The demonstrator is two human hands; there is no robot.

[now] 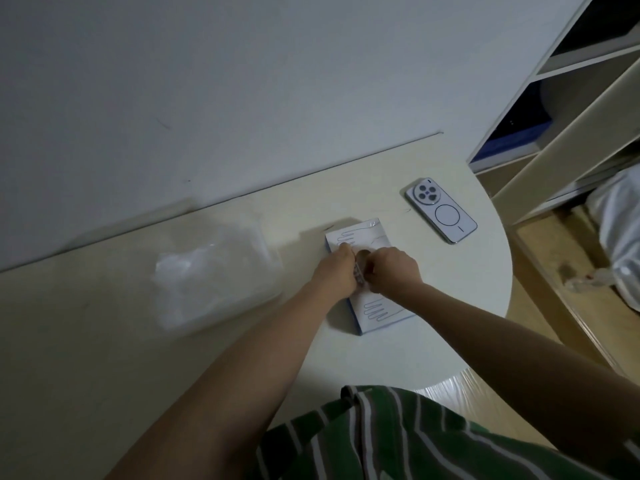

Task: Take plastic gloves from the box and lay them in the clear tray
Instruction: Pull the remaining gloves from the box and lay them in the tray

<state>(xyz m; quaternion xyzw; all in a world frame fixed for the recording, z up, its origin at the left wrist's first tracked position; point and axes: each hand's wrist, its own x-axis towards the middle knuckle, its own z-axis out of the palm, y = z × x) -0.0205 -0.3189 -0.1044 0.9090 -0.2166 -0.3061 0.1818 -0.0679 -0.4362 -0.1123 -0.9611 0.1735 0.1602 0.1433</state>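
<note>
The white glove box (375, 311), printed with blue glove outlines, lies flat on the table. My left hand (336, 273) and my right hand (394, 270) meet over the box's middle with fingers curled. Together they pinch a small thin piece (359, 277) at the dark opening in the box top. I cannot tell if that piece is a glove or a card flap. The clear tray (266, 261) sits to the left of the box, blurred, with crumpled clear plastic (194, 271) inside it.
A phone (441, 211) lies face down beyond the box to the right. The table's rounded edge (504, 292) curves close on the right. A white shelf unit (554, 109) and a plastic bag (620, 244) on the floor stand further right. The wall runs behind the table.
</note>
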